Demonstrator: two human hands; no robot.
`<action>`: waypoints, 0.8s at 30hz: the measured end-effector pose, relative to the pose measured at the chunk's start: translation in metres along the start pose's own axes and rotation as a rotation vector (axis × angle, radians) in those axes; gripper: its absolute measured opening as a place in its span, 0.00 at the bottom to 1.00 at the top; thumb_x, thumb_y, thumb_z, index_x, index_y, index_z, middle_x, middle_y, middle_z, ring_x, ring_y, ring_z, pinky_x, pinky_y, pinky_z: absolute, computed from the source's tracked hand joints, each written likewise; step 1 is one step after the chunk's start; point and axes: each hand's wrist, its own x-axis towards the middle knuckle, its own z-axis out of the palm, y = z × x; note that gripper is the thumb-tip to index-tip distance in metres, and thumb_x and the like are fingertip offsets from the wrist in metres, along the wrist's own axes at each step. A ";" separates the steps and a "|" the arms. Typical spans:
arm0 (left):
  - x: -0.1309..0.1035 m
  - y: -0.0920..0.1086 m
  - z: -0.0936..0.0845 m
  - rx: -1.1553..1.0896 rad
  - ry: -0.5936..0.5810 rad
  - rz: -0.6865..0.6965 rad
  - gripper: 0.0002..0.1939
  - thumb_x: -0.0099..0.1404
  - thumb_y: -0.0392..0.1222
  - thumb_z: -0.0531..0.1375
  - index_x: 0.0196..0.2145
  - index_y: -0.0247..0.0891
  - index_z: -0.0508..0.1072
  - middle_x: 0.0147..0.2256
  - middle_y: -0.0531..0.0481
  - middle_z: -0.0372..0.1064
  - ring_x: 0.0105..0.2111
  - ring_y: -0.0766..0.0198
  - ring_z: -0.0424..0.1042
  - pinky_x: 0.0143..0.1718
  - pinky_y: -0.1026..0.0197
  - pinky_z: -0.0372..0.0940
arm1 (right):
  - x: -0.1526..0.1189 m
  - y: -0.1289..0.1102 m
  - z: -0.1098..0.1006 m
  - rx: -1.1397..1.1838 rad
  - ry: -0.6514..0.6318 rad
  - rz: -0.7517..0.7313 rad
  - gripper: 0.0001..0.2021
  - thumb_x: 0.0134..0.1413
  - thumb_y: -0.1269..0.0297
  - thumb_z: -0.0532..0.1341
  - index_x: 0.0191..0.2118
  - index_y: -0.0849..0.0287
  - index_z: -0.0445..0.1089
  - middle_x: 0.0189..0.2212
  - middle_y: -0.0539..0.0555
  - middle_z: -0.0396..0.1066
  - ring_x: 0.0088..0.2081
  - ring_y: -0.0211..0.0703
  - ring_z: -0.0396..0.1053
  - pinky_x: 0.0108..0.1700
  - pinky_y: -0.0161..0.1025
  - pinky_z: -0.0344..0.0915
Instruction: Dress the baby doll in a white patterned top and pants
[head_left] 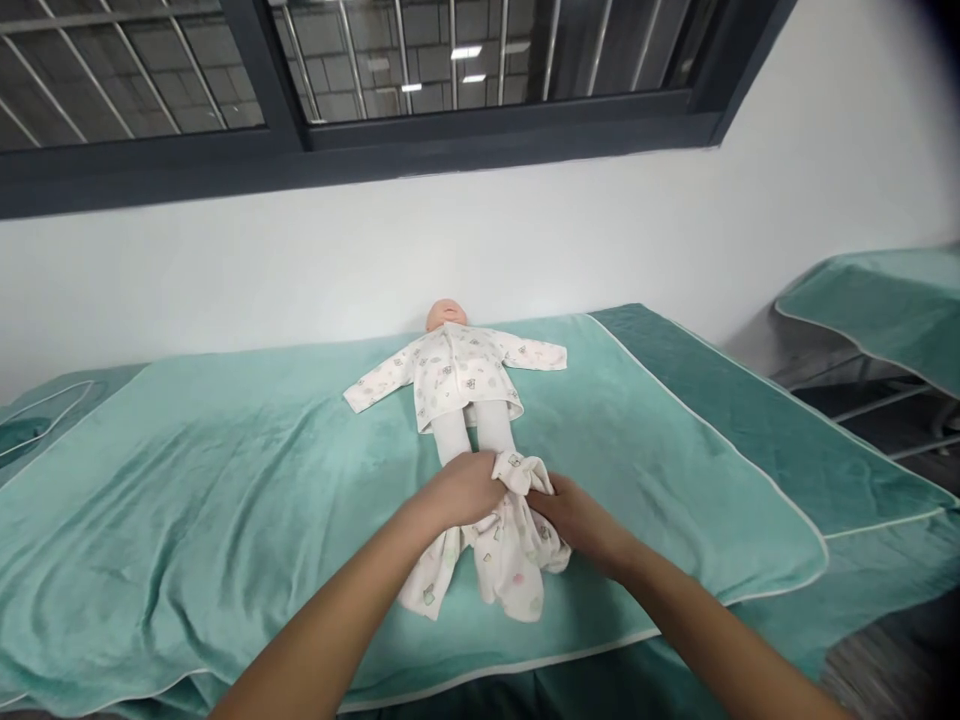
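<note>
Doll face up on a pale green blanket, head just beside the white wall. Spreads both sleeves of a printed shirt wide; shows white-covered legs below the hem, lower ends hidden behind hands and cloth. Printed trousers bunched at the doll's lower legs, trouser legs trailing toward the blanket's near white edge and stopping short of it. Clamped on the gathered upper part from both sides: left hand in front of the doll's shins, right hand to the right of them, fingertips partly buried in folds. Cannot tell whether the doll's feet sit inside the trousers. Left of the doll, a broad, rippled stretch of blanket; right of the doll, a smoother, narrower stretch, then a curved white-piped edge and darker green bedcover.
</note>
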 end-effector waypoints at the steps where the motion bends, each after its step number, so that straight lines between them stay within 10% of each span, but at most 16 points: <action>1: -0.001 -0.002 -0.003 -0.061 -0.025 0.016 0.12 0.65 0.43 0.52 0.36 0.39 0.74 0.41 0.42 0.76 0.41 0.50 0.74 0.38 0.56 0.63 | -0.002 -0.002 0.000 0.006 -0.015 0.011 0.20 0.52 0.54 0.66 0.49 0.57 0.75 0.41 0.56 0.78 0.44 0.59 0.74 0.44 0.49 0.69; 14: -0.014 0.001 -0.016 -0.534 -0.120 -0.041 0.17 0.60 0.50 0.62 0.45 0.41 0.76 0.45 0.46 0.76 0.46 0.49 0.74 0.42 0.55 0.67 | 0.005 0.012 -0.005 0.074 0.069 -0.199 0.19 0.60 0.47 0.59 0.47 0.56 0.70 0.44 0.55 0.75 0.45 0.52 0.71 0.47 0.45 0.67; 20: -0.008 -0.008 -0.024 -0.628 -0.267 0.100 0.29 0.55 0.44 0.68 0.54 0.42 0.72 0.56 0.45 0.70 0.56 0.49 0.69 0.53 0.53 0.64 | 0.029 0.009 -0.006 0.000 0.305 -0.365 0.12 0.57 0.50 0.58 0.33 0.52 0.61 0.31 0.53 0.68 0.33 0.49 0.65 0.35 0.44 0.64; 24: 0.010 -0.015 -0.028 -0.504 -0.045 0.095 0.19 0.57 0.41 0.64 0.48 0.40 0.74 0.49 0.46 0.74 0.50 0.50 0.71 0.50 0.53 0.64 | 0.059 0.003 -0.005 -0.119 0.378 -0.456 0.10 0.57 0.53 0.56 0.31 0.51 0.56 0.28 0.51 0.65 0.31 0.49 0.62 0.34 0.44 0.61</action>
